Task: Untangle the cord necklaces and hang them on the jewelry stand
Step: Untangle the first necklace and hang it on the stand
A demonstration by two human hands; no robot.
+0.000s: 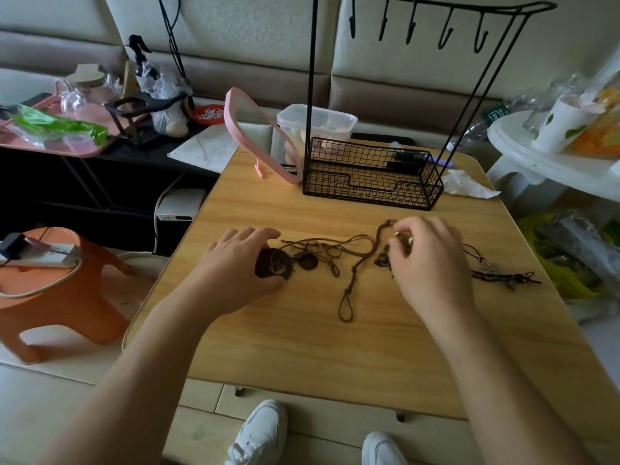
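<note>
In the middle of the frame, the tangle of thin brown cord necklaces (327,251) is lying on the light wooden worktop (302,337), in front of the black wire jewelry stand (369,177); its hooks in the upper right are hanging bare. The left hand (240,266) is gripping the dark round pendant (271,266) at the left end of the tangle, fingers curled over it. The right hand (432,260) is pinching a small dark beaded pendant (384,258) at the right end. A separate black cord necklace (503,275) is lying right of this hand. The step in hand, I judge, is separating the brown cords. To do it well, the left hand should be anchoring its pendant on the worktop while the right one is lifting slowly, following one cord only; hard pulling would probably be tightening the knots
</note>
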